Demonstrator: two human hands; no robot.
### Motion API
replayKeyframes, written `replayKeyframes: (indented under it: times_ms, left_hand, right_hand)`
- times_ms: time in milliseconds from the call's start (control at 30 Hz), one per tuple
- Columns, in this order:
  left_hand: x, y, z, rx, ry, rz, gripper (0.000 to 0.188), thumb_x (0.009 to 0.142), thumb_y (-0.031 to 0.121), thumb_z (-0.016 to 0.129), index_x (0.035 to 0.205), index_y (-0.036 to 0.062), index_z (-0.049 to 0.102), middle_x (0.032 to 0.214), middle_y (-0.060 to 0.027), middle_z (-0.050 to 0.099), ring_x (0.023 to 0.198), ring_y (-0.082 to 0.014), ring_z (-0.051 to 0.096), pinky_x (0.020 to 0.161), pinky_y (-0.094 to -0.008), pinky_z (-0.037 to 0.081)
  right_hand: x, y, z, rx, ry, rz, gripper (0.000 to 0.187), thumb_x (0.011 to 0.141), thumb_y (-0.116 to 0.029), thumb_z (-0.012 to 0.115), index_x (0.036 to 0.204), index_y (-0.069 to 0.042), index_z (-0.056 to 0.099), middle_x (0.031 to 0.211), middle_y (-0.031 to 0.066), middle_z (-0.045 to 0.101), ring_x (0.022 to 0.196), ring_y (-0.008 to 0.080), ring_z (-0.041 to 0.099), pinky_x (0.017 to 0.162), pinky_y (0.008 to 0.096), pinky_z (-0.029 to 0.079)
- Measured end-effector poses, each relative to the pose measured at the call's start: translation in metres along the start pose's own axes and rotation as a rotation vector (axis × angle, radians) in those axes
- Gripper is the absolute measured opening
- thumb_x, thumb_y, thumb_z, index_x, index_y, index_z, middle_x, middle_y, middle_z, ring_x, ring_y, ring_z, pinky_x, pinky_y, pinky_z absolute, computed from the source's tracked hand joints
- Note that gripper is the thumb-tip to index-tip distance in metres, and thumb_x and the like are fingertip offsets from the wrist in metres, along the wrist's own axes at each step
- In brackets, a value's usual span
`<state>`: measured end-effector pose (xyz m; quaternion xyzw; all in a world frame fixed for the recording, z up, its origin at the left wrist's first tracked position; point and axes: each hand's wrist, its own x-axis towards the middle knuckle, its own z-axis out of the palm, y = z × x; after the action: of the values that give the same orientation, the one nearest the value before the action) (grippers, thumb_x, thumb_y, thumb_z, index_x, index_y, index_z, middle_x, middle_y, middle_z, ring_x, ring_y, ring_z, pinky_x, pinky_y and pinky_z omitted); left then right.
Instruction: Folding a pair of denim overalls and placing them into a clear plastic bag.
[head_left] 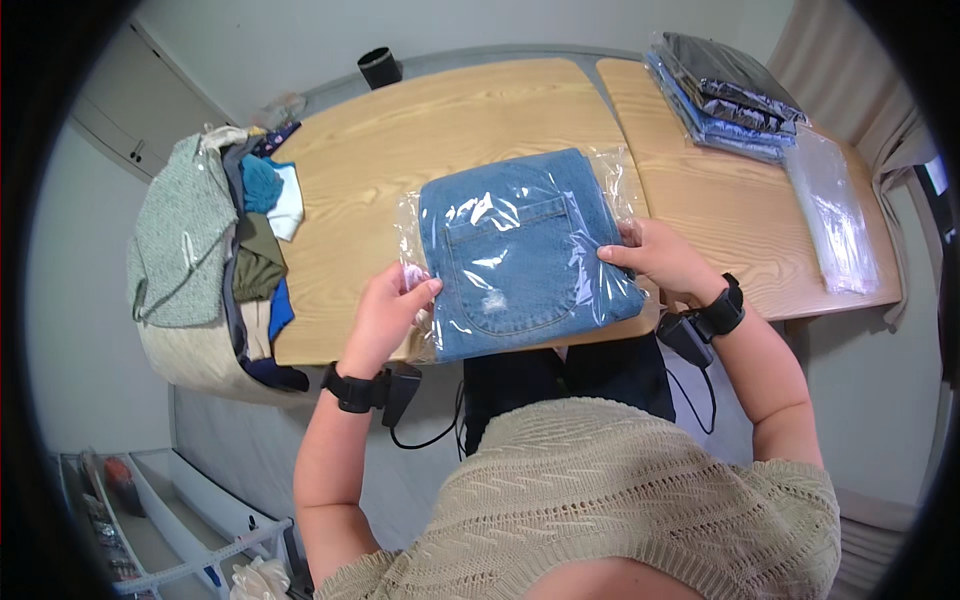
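Observation:
A folded pair of blue jeans [515, 265] lies flat inside a clear plastic bag [408, 228], its back pocket facing up. The package is at the near edge of the wooden table [380, 140], partly over that edge. My left hand [385, 305] grips the bag's left side, thumb on top and fingers underneath. On the right side, my right hand [665, 258] pinches the package with its thumb over the denim. The fingers beneath the bag are mostly hidden. Loose plastic sticks out past the jeans on both sides, and light glints off the film.
A heap of loose clothes [190, 235] hangs over the table's left end. Several bagged garments [725, 95] are stacked on the right table, beside a pile of clear bags [832, 215]. A black bin [379, 68] stands beyond the far edge; a divided rack [170, 510] sits lower left.

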<state>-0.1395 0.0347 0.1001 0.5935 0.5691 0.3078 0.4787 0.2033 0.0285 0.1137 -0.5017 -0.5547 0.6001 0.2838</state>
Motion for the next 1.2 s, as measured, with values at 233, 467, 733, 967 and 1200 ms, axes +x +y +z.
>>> replayKeyframes:
  times_ms: [233, 467, 733, 967, 1200]
  left_hand:
    - [-0.014, -0.041, 0.021, 0.165, 0.256, -0.016, 0.032, 0.084, 0.022, 0.07, 0.099, -0.0005, 0.054, 0.085, -0.0089, 0.057, 0.066, -0.0125, 0.054, 0.057, -0.0266, 0.044]
    - [-0.016, 0.026, 0.036, 0.671, 0.031, 0.615, 0.064, 0.089, 0.034, 0.058, 0.139, 0.0015, 0.033, 0.143, -0.0195, 0.032, 0.132, -0.0344, 0.031, 0.107, -0.043, 0.028]
    - [0.017, 0.009, 0.063, 1.135, -0.288, 0.668, 0.083, 0.088, 0.06, 0.045, 0.146, 0.0051, 0.023, 0.153, -0.0176, 0.017, 0.142, -0.0374, 0.013, 0.109, -0.0592, 0.014]
    - [0.025, 0.004, 0.064, 1.009, -0.392, 0.565, 0.085, 0.087, 0.059, 0.047, 0.146, 0.0037, 0.022, 0.153, -0.0195, 0.013, 0.142, -0.0399, 0.009, 0.108, -0.062, 0.012]
    - [0.031, -0.001, 0.064, 0.967, -0.434, 0.546, 0.086, 0.087, 0.059, 0.048, 0.146, 0.0038, 0.02, 0.154, -0.02, 0.009, 0.142, -0.0404, 0.006, 0.108, -0.0625, 0.01]
  right_hand:
    - [-0.014, 0.07, 0.029, -0.107, 0.621, -0.165, 0.056, 0.086, -0.015, 0.065, 0.131, 0.006, 0.039, 0.116, 0.0187, 0.057, 0.106, 0.0244, 0.056, 0.09, 0.0333, 0.045]
    - [-0.035, 0.02, 0.081, -1.06, 0.543, -0.493, 0.05, 0.084, -0.03, 0.064, 0.129, -0.013, 0.051, 0.14, 0.0144, 0.041, 0.133, 0.0337, 0.033, 0.107, 0.0503, 0.026]
    - [0.006, 0.033, 0.087, -1.188, 0.409, -0.493, 0.055, 0.084, -0.046, 0.059, 0.131, -0.019, 0.052, 0.144, 0.012, 0.038, 0.136, 0.0349, 0.029, 0.105, 0.0604, 0.022]
    - [0.01, 0.029, 0.085, -1.127, 0.316, -0.381, 0.055, 0.085, -0.043, 0.059, 0.133, -0.019, 0.05, 0.145, 0.0127, 0.036, 0.135, 0.0364, 0.03, 0.105, 0.0614, 0.022]
    - [0.015, 0.029, 0.083, -1.082, 0.29, -0.364, 0.055, 0.082, -0.042, 0.062, 0.131, -0.018, 0.052, 0.144, 0.0135, 0.037, 0.135, 0.0368, 0.03, 0.104, 0.0614, 0.023]
